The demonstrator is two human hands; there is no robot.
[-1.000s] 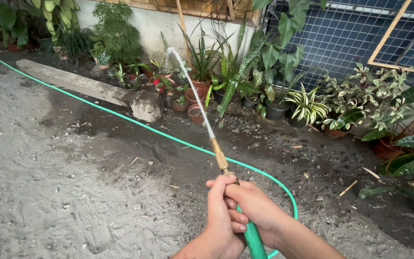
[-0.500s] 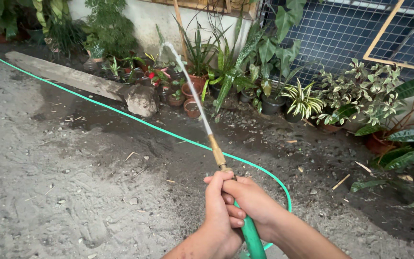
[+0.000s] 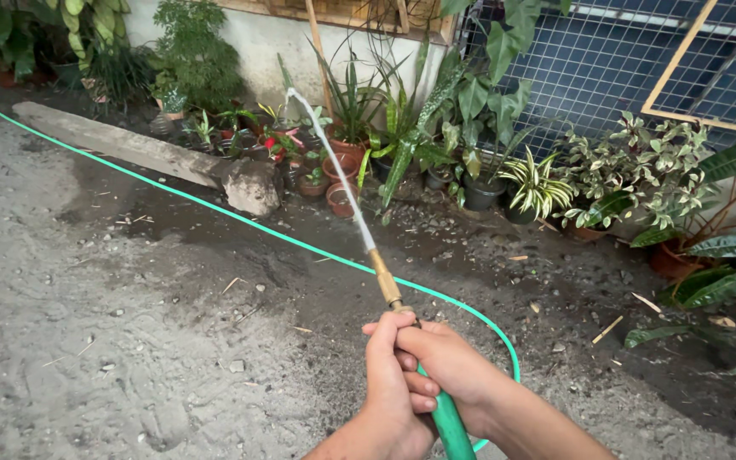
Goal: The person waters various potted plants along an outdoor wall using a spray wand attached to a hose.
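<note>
At the bottom of the view, the person's left hand (image 3: 392, 388) wraps tightly around the green hose (image 3: 447, 422), fingers curled over its upper end. The right hand (image 3: 446, 362) grips the same hose just beside it, the two hands overlapping and touching, so both are closed firmly on the hose. Out of the top of the hands rises a brass nozzle (image 3: 385, 278), tilted up and to the left. A thin jet of water (image 3: 334, 175) leaves its tip and arcs toward the plants.

Beyond the hands, the rest of the hose loops around to the right on the ground and then runs as a long green line across the damp, sandy soil (image 3: 129, 324) toward the upper left corner.

Farther off, a grey concrete slab (image 3: 121, 145) lies slantwise, ending at a rough stone (image 3: 253, 186). Behind it stand small terracotta pots (image 3: 340, 198) and a row of leafy potted plants (image 3: 538, 183) along a pale wall (image 3: 257, 43). At the upper right a wire mesh panel (image 3: 623, 60) stands behind the foliage.
</note>
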